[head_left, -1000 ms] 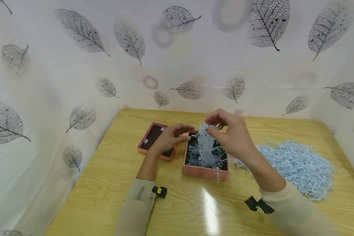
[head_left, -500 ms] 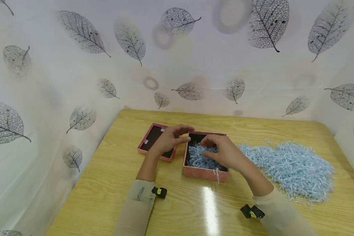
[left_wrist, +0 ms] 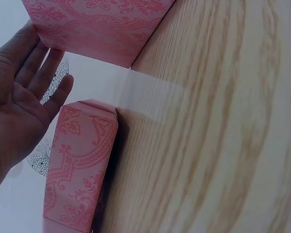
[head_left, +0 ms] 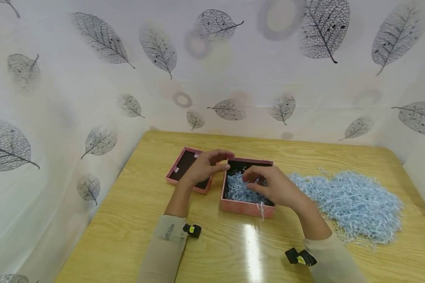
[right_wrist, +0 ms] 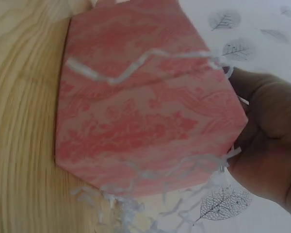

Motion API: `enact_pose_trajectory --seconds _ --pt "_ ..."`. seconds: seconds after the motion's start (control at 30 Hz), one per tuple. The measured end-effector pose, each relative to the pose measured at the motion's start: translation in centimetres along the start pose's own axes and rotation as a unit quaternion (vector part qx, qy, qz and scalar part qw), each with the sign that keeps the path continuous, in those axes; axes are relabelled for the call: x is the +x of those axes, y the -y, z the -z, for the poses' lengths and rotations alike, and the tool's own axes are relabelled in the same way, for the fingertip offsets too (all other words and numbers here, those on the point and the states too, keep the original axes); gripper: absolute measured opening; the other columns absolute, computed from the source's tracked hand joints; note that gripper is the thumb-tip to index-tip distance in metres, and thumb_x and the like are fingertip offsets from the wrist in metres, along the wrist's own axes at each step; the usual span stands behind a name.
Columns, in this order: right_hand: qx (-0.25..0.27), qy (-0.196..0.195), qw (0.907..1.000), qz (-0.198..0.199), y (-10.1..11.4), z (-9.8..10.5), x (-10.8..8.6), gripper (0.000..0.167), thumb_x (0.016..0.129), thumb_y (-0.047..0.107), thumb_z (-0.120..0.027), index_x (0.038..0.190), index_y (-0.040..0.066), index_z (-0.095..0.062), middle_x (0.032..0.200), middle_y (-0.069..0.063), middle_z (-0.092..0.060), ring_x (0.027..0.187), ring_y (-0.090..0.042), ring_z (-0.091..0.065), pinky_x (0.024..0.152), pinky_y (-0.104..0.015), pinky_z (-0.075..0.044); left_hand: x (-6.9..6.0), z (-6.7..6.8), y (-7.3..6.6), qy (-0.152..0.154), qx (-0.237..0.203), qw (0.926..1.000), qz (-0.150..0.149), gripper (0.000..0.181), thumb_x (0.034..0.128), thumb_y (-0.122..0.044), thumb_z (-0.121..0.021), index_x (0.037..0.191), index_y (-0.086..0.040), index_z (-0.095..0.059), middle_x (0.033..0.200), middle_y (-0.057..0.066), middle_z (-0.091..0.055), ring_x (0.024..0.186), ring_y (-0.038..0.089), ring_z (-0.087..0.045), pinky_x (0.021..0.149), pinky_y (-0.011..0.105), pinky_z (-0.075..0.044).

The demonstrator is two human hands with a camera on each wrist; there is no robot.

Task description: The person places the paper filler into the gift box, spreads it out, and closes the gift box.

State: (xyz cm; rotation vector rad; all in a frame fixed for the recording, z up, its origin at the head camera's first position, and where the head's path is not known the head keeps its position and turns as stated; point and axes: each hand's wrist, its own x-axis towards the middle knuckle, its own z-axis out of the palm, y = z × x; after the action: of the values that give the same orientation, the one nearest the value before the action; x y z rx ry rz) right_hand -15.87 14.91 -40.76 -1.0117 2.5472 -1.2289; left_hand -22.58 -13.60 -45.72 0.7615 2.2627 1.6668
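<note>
A pink patterned box (head_left: pixel 246 207) with a dark inside stands on the table, partly filled with light blue shredded paper (head_left: pixel 238 188). My right hand (head_left: pixel 274 184) hovers in and over the box, thumb and fingers loosely bent and apart, with no clump between them. In the right wrist view its fingertips are hidden behind the box wall (right_wrist: pixel 136 111). My left hand (head_left: pixel 204 167) is at the box's left rim; in the left wrist view its fingers (left_wrist: pixel 46 73) are fairly straight and reach the box wall (left_wrist: pixel 102 29). A paper strand hangs over the front rim.
The box lid (head_left: pixel 184 167) lies inside-up left of the box, partly under the left hand in view. A large pile of blue shredded paper (head_left: pixel 357 204) spreads on the table (head_left: pixel 127 243) at the right. A leaf-print curtain (head_left: pixel 241 78) surrounds the table.
The right hand has lowered a clump of shredded paper into the box and let it go, then shifted slightly as its fingers loosened. The left hand has stayed at the rim.
</note>
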Motion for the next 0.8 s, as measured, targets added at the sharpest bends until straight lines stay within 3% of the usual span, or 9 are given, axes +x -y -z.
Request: enact_pose_trajectory --seconds 0.2,0.3,0.43,0.57,0.7,0.8 --pt "0.011 0.031 0.9992 0.021 0.1 1.7 -1.5 0.022 0.100 0.016 -0.077 0.121 0.015 -0.075 0.113 0.000 -0.076 0.096 -0.010 -0.070 0.077 -0.032 -0.060 0.0 0.0 0.1 -0.002 0.006 1.0000 -0.001 0.039 0.1028 -0.030 -0.073 0.142 -0.025 -0.067 0.140 -0.005 -0.067 0.141 0.016 -0.055 0.115 0.052 -0.047" --pt "0.036 0.058 0.9974 0.021 0.2 2.6 -2.3 0.021 0.098 0.019 -0.079 0.118 0.016 -0.076 0.111 -0.002 -0.076 0.092 -0.013 -0.069 0.073 -0.033 -0.059 -0.1 0.2 0.2 -0.002 0.004 1.0000 -0.002 0.040 0.1029 -0.029 -0.073 0.142 -0.025 -0.067 0.141 -0.005 -0.067 0.141 0.016 -0.055 0.116 0.054 -0.045" --pt "0.064 0.110 0.9915 0.024 0.2 2.9 -2.6 0.024 0.097 0.023 -0.081 0.120 0.016 -0.076 0.113 -0.003 -0.076 0.099 -0.020 -0.071 0.080 -0.038 -0.062 -0.3 0.3 0.3 -0.008 -0.001 1.0000 -0.003 0.039 0.1025 -0.027 -0.073 0.141 -0.024 -0.068 0.140 -0.005 -0.068 0.141 0.017 -0.055 0.116 0.054 -0.045" --pt "0.067 0.147 0.9864 0.030 0.2 2.4 -2.3 0.023 0.097 0.024 -0.081 0.119 0.018 -0.076 0.112 0.002 -0.076 0.101 -0.018 -0.072 0.083 -0.039 -0.062 -0.3 0.3 0.2 -0.007 -0.001 1.0000 -0.003 0.039 0.1023 -0.029 -0.074 0.141 -0.025 -0.068 0.139 -0.005 -0.068 0.141 0.016 -0.056 0.116 0.053 -0.046" --pt "0.053 0.151 0.9866 0.029 0.0 2.0 -2.1 0.015 0.098 0.020 -0.079 0.112 0.021 -0.077 0.104 0.008 -0.074 0.090 -0.011 -0.070 0.077 -0.034 -0.061 -0.1 0.1 0.2 -0.005 -0.004 1.0000 0.000 0.040 0.1015 -0.032 -0.075 0.140 -0.025 -0.068 0.139 -0.006 -0.068 0.141 0.015 -0.055 0.117 0.055 -0.044" --pt "0.045 0.132 0.9901 0.020 0.1 2.1 -2.3 0.009 0.098 0.018 -0.078 0.107 0.021 -0.077 0.098 0.009 -0.074 0.085 -0.009 -0.069 0.074 -0.033 -0.061 0.0 0.0 0.2 -0.004 -0.006 1.0000 -0.001 0.040 0.1015 -0.031 -0.075 0.141 -0.025 -0.068 0.140 -0.006 -0.068 0.141 0.016 -0.055 0.118 0.056 -0.043"
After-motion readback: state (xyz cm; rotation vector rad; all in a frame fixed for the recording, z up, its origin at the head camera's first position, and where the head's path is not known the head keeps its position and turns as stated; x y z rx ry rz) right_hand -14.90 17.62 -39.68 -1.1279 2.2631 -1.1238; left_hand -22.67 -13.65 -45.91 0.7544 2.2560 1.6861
